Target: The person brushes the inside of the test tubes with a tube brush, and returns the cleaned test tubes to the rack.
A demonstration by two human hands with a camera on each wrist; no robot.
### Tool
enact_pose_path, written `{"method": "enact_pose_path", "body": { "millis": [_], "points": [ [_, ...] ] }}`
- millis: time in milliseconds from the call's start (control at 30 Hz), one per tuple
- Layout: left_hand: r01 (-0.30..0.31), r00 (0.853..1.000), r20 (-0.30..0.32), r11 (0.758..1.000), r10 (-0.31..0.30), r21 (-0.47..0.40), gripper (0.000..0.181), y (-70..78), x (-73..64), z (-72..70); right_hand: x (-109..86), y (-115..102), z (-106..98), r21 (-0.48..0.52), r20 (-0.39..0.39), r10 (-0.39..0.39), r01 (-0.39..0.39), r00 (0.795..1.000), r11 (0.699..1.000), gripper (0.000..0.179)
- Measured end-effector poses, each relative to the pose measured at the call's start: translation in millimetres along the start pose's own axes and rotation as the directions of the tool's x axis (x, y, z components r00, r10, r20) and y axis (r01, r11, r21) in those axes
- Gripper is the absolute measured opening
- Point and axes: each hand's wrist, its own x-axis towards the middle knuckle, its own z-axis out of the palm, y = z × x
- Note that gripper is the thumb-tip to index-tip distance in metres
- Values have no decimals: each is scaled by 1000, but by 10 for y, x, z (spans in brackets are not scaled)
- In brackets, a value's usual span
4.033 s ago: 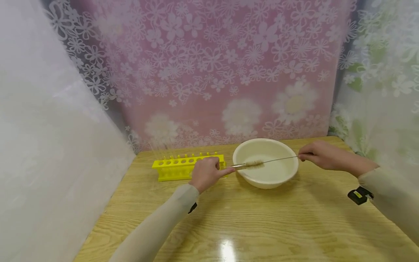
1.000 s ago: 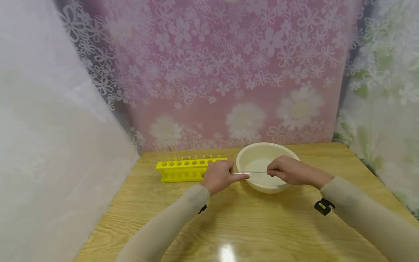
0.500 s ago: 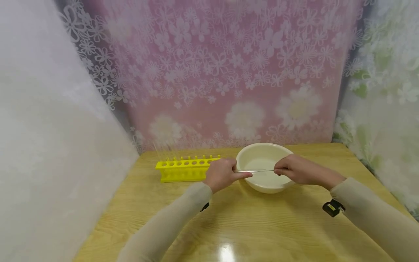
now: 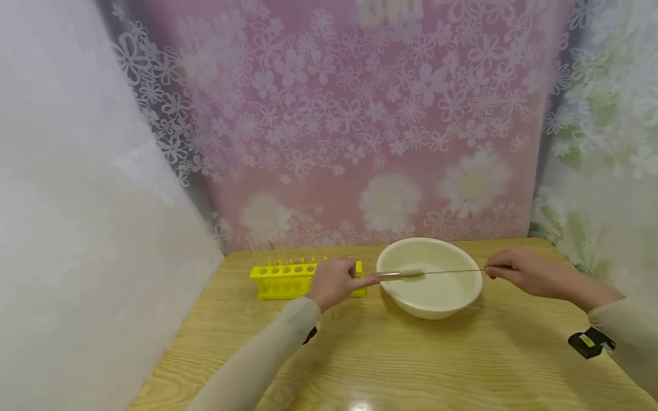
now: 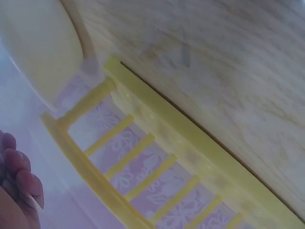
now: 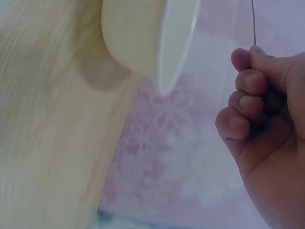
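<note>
Head view: yellow test-tube rack (image 4: 288, 278) on the table (image 4: 411, 359); left hand (image 4: 334, 281) pinches a glass test tube (image 4: 386, 274) over the cream bowl (image 4: 429, 285). The tube brush (image 4: 411, 273) is nearly withdrawn, right hand (image 4: 519, 270) pinching its wire. This looks like scrubbing; next likely another steady, aligned stroke.

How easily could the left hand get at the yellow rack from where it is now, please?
Probably easily. The left hand is right in front of the yellow rack with nothing between them. But its grip is taken up by a clear tube, and the right hand holds the brush at that tube.
</note>
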Motion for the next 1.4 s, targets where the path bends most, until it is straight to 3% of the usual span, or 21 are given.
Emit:
{"method": "enact_pose_path", "body": {
  "millis": [100, 233, 333, 467, 700, 800, 967, 1167, 1400],
  "points": [
    [10, 1000, 0, 1000, -10, 11, 65, -15, 13, -18, -132, 142, -29, -43, -80, -25, 21, 996, 999, 19],
    [-23, 1000, -8, 1000, 23, 4, 64, 4, 78, -53, -301, 240, -91, -105, -169, -24, 6, 985, 994, 18],
    [3, 1000, -13, 1000, -3, 26, 63, -20, 99, -67, -427, 255, -193, -150, -171, 94, -120, 981, 981, 15],
    [72, 997, -9, 996, -71, 56, 64, -79, 95, -79, -560, 264, -336, -223, -195, 221, -262, 956, 939, 18],
    [-2, 1000, -16, 993, 4, 121, 67, -10, 230, -117, -542, 237, -406, -275, -236, 210, -273, 949, 922, 17],
    [-51, 999, 2, 975, 51, 218, 68, 26, 295, -121, -510, 225, -384, -282, -242, 207, -273, 948, 920, 15],
    [-128, 992, 61, 923, 113, 364, 65, 81, 358, -114, -489, 236, -325, -288, -246, 208, -276, 947, 917, 14],
    [-211, 977, 93, 871, 190, 444, 63, 155, 413, -111, -492, 236, -262, -282, -264, 170, -244, 949, 928, 12],
    [-254, 967, 154, 841, 204, 477, 63, 265, 438, -108, -532, 215, -195, -261, -232, 185, -245, 955, 934, 13]
  ]
}}
